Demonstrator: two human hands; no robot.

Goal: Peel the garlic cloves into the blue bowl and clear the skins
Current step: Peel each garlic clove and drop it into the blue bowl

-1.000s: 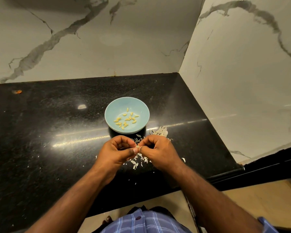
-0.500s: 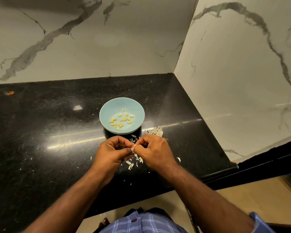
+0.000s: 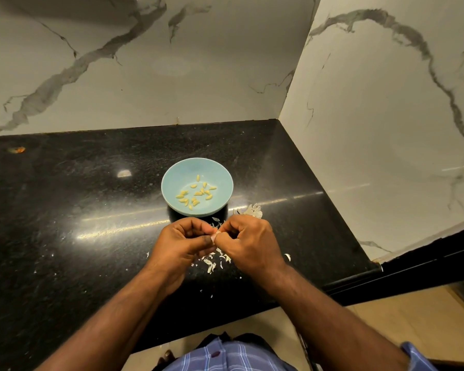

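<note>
A blue bowl [image 3: 172, 175] stands on the black counter and holds several peeled yellow garlic cloves [image 3: 198, 194]. Just in front of it my left hand [image 3: 181, 243] and my right hand [image 3: 249, 243] meet, fingers curled, and together pinch a small garlic clove [image 3: 215, 236] of which only a pale tip shows. White garlic skins [image 3: 216, 261] lie scattered on the counter under and between my hands. A larger clump of skins [image 3: 251, 210] lies to the right of the bowl.
The black granite counter [image 3: 78, 223] ends at marble walls behind and to the right. Its front edge runs close to my body. A small orange scrap [image 3: 18, 149] lies far left. Tiny white flecks dot the left part of the counter.
The view has shifted slightly. My hands stay together in front of the bowl, with small finger movements on the clove.
</note>
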